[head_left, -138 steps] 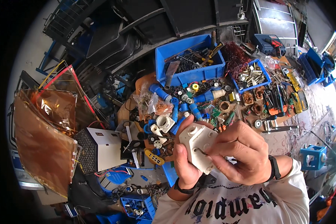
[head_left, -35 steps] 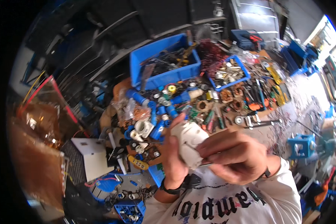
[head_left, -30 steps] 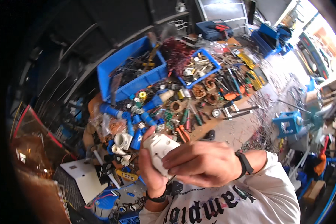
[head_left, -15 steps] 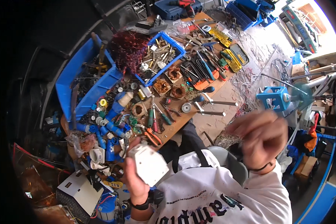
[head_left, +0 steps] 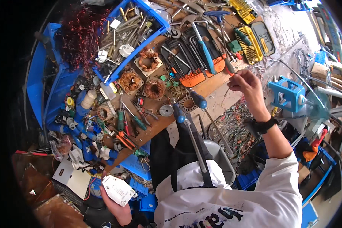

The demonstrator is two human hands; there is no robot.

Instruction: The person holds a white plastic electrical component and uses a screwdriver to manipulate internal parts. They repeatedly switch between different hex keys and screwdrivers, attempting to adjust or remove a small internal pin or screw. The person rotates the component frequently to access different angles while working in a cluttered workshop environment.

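In my left hand, low on the left, lies a white blocky housing with round holes at its corners. My fingers and thumb grip it from behind and from the side. My right hand is over the right edge of the table, its fingertips drawn together. They are beside the red end of a dark-handled screwdriver. A thin shaft or wire shows below the fingers; I cannot tell whether they grip it. Left of this hand is a set of hex keys in an orange-and-black holder.
Two long screwdrivers with blue handles are near my lap. Pliers and copper-wound motor parts cover the table. A blue crate holds metal pieces. On the right stands a light-blue frame, with wire scraps below.
The view has shifted closer to the table. My right hand, blurred and raised before, is now at the table's right edge. My left hand has lowered leftward, still gripping the white housing.
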